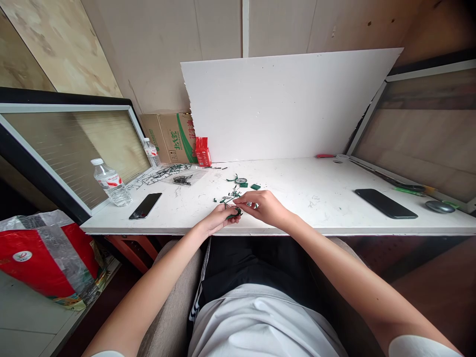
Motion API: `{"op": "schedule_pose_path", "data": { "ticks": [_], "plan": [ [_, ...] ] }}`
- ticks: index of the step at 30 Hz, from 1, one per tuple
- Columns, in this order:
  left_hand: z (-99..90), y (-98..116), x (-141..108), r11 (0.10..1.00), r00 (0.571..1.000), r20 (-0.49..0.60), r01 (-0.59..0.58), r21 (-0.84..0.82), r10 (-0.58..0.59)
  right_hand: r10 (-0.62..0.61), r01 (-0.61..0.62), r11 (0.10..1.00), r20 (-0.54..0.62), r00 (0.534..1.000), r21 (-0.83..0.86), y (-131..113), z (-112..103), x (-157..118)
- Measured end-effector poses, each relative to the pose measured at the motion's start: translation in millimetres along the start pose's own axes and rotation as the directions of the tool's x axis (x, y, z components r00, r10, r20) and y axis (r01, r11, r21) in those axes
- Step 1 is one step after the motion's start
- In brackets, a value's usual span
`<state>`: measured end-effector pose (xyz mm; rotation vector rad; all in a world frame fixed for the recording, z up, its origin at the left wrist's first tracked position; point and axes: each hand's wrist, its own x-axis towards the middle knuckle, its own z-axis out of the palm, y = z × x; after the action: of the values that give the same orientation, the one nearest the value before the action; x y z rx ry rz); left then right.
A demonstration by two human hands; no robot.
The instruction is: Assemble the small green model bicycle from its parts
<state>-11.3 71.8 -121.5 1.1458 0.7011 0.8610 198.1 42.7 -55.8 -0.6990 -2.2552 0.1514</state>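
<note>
The left hand (pixel 218 219) is grasping a dark green curved part (pixel 233 213) just above the near edge of the white surface (pixel 305 198). The part is lying at the fingertip end of this grip, with the thumb pressing from above and the curled fingers supporting from below; its outer end is protruding beyond them, towards the right hand (pixel 263 206). The right hand is reaching in from the other side, its thumb and forefinger coming together just beside and slightly above the part. Whether this second grip is pinching a small piece or is touching the part, I cannot tell at this size.

Small green pieces (pixel 235 193) are lying scattered on the surface just beyond the two hands, and a spoked wheel (pixel 241 181) is resting farther back, with a green block (pixel 255 187) sitting to the right of it. To the left, a clear plastic bag (pixel 185 179) is holding dark pieces, near some dark part frames (pixel 163 173). A phone (pixel 145 206) is lying nearer, beside a water bottle (pixel 111 182).
</note>
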Motion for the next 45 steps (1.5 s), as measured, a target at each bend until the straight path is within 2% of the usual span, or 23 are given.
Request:
{"op": "schedule_pose_path", "data": {
  "ticks": [26,45],
  "plan": [
    [-5.0,-5.6,2.8,0.999,1.0,-0.008,0.0,-0.046,0.0,0.001,-0.003,0.997,0.017,1.0,0.075,3.8,2.6,-2.1],
    [-4.8,-4.5,2.1,1.0,1.0,0.004,0.003,-0.02,-0.003,0.012,-0.012,0.996,0.006,1.0,0.087,3.4,3.6,-1.8]
  ]
}}
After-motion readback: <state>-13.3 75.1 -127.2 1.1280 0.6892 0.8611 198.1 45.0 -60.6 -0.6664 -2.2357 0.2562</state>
